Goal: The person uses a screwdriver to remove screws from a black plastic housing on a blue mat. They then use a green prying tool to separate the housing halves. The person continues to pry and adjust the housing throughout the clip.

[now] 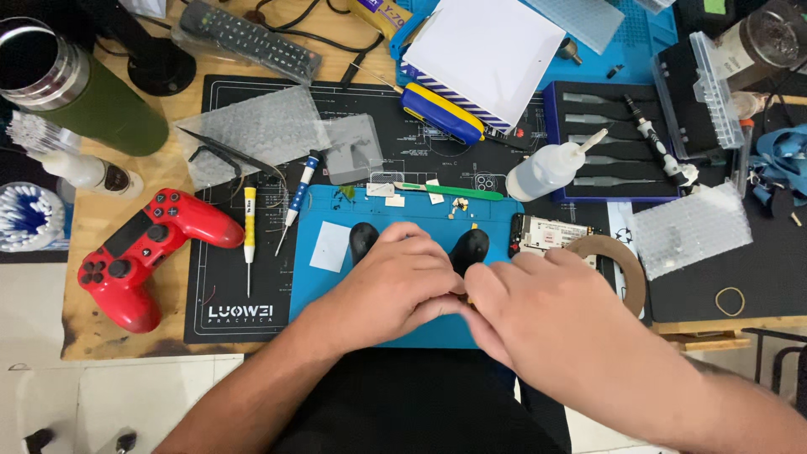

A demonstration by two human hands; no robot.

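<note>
The person's hands are meeting over the near edge of the blue silicone work mat, which serves as the landmark here. The left hand and the right hand are pressing together, fingers curled around a black game controller whose two rounded grips are poking out beyond the knuckles; the hands are hiding the rest of it. Left of the blue mat, a yellow-handled screwdriver and a blue-and-white screwdriver are lying on the larger black printed mat, and farther left a glossy red game controller is resting on the wooden worktop. Just right of the blue mat, a green circuit board and a brown tape ring are sitting close together. Behind the mat, a white squeeze bottle is lying beside a blue tool tray. Open room is remaining only along the mat's left part, around a white paper square.
</note>
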